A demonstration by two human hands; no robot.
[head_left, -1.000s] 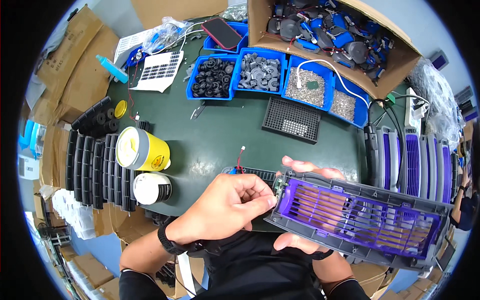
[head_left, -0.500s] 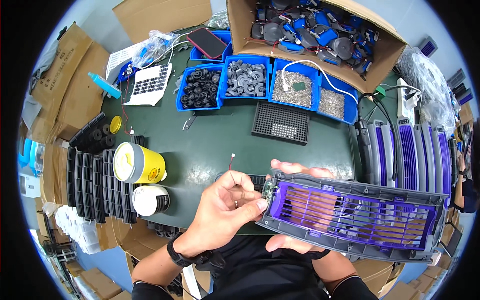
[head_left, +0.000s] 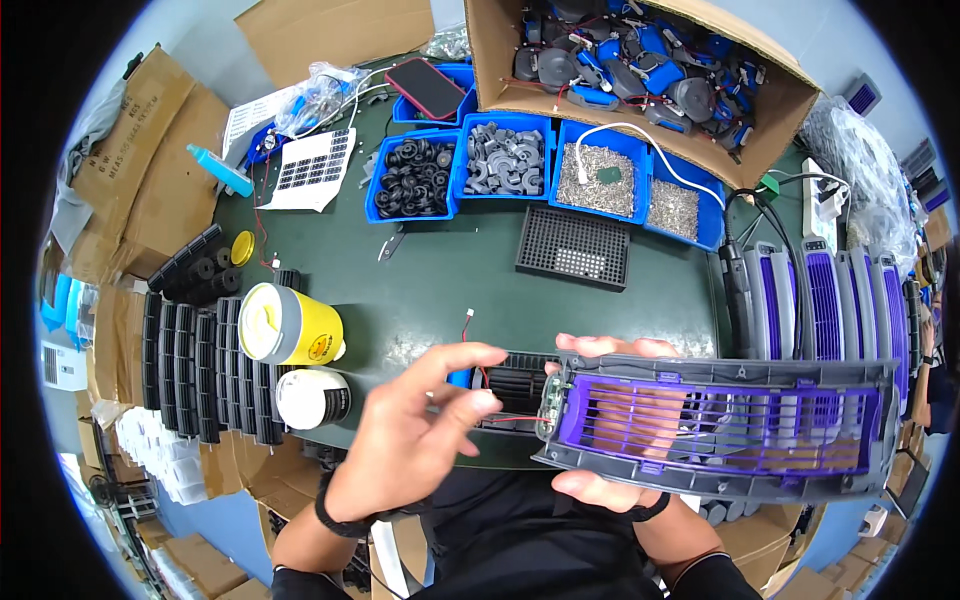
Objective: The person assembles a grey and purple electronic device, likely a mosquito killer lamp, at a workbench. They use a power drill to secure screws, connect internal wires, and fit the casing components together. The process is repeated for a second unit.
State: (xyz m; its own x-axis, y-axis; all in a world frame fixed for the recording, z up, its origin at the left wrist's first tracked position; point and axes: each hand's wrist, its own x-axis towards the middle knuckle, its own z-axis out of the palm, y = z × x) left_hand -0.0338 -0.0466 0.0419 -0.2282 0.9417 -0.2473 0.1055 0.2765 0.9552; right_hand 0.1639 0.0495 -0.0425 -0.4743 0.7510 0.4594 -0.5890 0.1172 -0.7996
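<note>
My right hand (head_left: 596, 490) grips a long curved grey frame with a purple slatted grille (head_left: 720, 425) from beneath, thumb on the near edge and fingers over the far edge. A small green circuit board (head_left: 549, 408) sits at the frame's left end, with a thin red wire (head_left: 512, 418) running left from it. My left hand (head_left: 405, 430) is left of the board, thumb and forefinger apart, nothing visibly held. Behind the hands lies a ribbed black fan roller (head_left: 520, 384), partly hidden, with a blue part at its left and a white connector (head_left: 469, 313) on a red wire.
Blue bins (head_left: 412, 180) of small parts and a black perforated tray (head_left: 572, 250) line the back, below a cardboard box (head_left: 640, 125) of blue-grey motors. Left stand a yellow tub (head_left: 305, 330), a white jar (head_left: 310, 400) and black rollers (head_left: 205, 370). More purple-grey frames (head_left: 822, 300) stand right.
My left hand has let go at the board end and drawn back left, its fingers spreading. The red wire and the black roller now show. The frame has tilted slightly.
</note>
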